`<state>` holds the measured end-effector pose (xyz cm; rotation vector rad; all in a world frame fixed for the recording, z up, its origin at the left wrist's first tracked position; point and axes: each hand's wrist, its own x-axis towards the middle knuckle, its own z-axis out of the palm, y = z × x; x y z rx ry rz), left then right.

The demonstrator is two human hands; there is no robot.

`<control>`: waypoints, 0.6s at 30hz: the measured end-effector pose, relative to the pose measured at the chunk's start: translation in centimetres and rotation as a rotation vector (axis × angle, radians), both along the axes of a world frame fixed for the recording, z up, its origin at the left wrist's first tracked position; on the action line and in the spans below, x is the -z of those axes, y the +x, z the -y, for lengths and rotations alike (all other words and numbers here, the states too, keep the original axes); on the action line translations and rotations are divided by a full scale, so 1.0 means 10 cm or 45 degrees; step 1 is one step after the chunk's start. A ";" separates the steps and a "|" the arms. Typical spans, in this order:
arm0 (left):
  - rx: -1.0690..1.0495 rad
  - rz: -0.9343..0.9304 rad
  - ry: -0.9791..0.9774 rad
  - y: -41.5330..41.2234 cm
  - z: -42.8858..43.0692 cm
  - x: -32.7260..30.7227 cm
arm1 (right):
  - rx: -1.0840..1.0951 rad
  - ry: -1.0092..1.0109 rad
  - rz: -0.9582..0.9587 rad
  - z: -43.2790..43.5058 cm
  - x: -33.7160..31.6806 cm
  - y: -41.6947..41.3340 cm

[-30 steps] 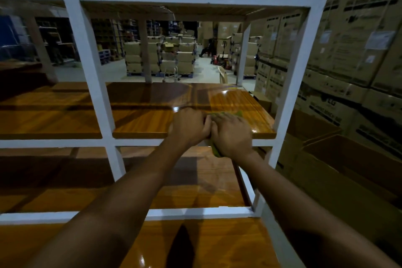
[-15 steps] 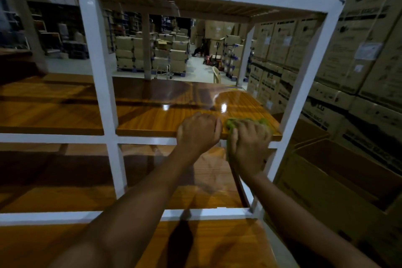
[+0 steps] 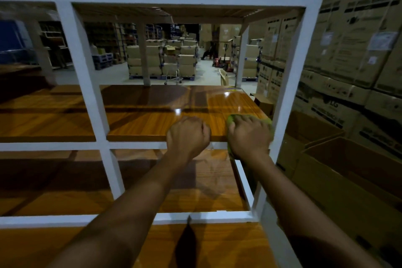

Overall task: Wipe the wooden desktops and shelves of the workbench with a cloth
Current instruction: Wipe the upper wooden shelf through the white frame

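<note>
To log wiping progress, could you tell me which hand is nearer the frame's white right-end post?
Right. The right hand, on the green cloth, is just left of the post; the left hand rests on the shelf edge further left.

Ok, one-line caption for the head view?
Right hand holds green cloth on the wooden shelf at its front edge; left hand rests alongside.

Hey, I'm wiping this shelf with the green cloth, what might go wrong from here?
The right hand works the cloth close beside the white upright; a stroke to the right may knock knuckles on it. Part of the cloth hangs over the front edge of the shelf, so it might slip off if released.
</note>
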<state>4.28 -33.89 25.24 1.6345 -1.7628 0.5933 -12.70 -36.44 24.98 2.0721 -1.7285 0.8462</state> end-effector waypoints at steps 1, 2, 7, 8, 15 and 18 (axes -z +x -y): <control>-0.004 0.009 0.023 0.01 0.01 0.00 | -0.054 0.079 -0.100 0.02 -0.06 -0.01; -0.001 0.010 0.060 0.01 0.02 0.00 | -0.135 0.159 -0.150 0.05 -0.11 -0.05; 0.058 0.040 0.188 0.04 0.05 -0.03 | -0.318 0.680 -0.037 0.36 -0.42 -0.26; 0.087 0.033 0.211 0.05 0.05 -0.04 | -0.270 0.723 -0.051 0.44 -0.44 -0.24; 0.070 0.086 0.362 0.01 0.13 -0.33 | -0.375 0.711 -0.142 0.42 -0.42 -0.14; 0.081 0.098 0.368 0.03 0.21 -0.42 | -0.418 0.661 -0.163 0.41 -0.33 -0.21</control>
